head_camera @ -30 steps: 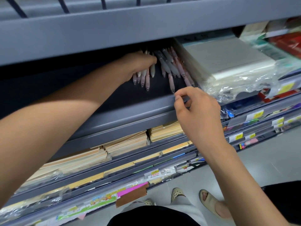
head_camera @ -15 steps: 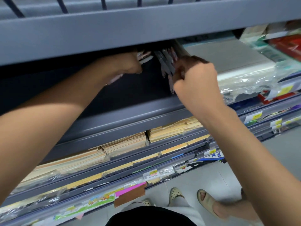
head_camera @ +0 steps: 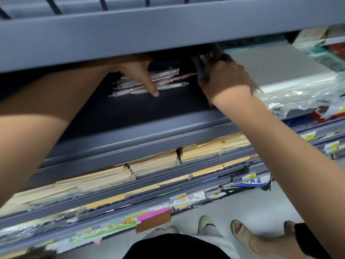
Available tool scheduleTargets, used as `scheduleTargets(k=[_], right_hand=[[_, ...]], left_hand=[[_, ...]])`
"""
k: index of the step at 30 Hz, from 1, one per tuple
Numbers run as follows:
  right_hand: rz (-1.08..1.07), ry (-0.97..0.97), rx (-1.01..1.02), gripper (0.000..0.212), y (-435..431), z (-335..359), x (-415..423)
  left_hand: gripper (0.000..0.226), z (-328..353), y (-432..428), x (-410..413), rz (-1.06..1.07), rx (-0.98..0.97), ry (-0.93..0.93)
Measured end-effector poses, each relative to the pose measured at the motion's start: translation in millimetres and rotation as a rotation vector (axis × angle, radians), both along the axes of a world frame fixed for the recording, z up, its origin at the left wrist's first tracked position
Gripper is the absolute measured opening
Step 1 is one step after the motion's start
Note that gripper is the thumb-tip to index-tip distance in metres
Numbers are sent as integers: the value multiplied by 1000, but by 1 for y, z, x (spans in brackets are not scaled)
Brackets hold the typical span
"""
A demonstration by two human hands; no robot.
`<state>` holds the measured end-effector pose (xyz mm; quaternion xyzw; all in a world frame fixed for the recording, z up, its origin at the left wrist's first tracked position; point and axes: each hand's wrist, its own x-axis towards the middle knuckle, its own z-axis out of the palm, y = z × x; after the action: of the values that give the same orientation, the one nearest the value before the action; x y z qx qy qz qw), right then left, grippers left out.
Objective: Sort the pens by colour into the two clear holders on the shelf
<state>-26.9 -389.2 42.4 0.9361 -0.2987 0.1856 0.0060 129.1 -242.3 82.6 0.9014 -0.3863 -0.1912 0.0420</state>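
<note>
Fingers point(head_camera: 151, 86) of the left hand point(head_camera: 135, 69) lie over a bundle of pale pink pens point(head_camera: 168, 76). One finger crosses the near side of the bundle and the others are hidden under the edge of the upper shelf point(head_camera: 168, 30). It looks like a grasp around the bundle, though I judge this from that one finger. The right hand point(head_camera: 226, 79) shows its back, and its fingers are curled around a few dark grey pens point(head_camera: 200, 65) that point toward the far side. Both bundles are over the dark shelf point(head_camera: 149, 113), pink on the left and grey on the right, well back from the near lip. The two clear holders I cannot see; perhaps they stand farther in, behind the upper shelf.

The step in hand seems to be gathering each colour into its own hand. To do it well, the left hand should square the pink pens first, because they fan out at both ends, and one reaches right almost to the grey ones. A loose pen can slip into the wrong bundle there. The right hand works just beside a wrapped pack of paper point(head_camera: 280, 71), so it is better to lift the grey pens straight toward the near side, not sideways into the plastic. Brown envelopes point(head_camera: 153, 163) lie on the shelf below, where a dropped pen could land.
</note>
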Motion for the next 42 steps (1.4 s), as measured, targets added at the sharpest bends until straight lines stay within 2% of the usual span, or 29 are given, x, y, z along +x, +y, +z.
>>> scheduleTargets(k=[4,8,10,12,14,17,20,24,27,29,31,33,35,38,41,42], right_hand=[[37,-25,-34,32,3,1,3],[251,5,-121,37,10,1,9],[272,135,-115,37,7,2,16],[245,268,-103,34,4,3,21],[249,290,-101,31,3,2,25],[302,180,-92,25,12,0,24],[385,88,-38,25,22,-2,22],[493,-37,199,30,33,-5,24],[416,-213,426,35,45,-11,34],[341,-367,597,30,51,-15,43],[280,-474,698,25,55,-17,52],[205,-517,770,29,56,-15,60],[134,-547,814,32,59,-13,66],[95,-604,844,32,71,-11,74],[79,-580,846,33,84,-10,80],[70,-584,857,32,86,-10,82]], left_hand=[[101,3,-6,5,9,80,6],[107,-8,14,5,-99,-58,65],[96,-23,27,3,-159,-141,36],[75,-39,40,2,-222,-296,-88],[60,-49,51,1,-263,-434,-192],[55,-55,62,2,-342,-489,-277],[53,-53,77,8,-362,-517,-267],[50,-54,96,13,-346,-562,-269],[63,-58,103,11,-371,-471,-386],[71,-60,106,5,-174,-487,-439],[68,-62,107,3,118,-643,-465],[63,-62,108,5,384,-801,-297],[58,-61,108,10,613,-850,-91],[49,-54,100,1,767,-1029,122],[17,-51,83,-10,788,-1161,186],[16,-51,78,-10,795,-1192,208]])
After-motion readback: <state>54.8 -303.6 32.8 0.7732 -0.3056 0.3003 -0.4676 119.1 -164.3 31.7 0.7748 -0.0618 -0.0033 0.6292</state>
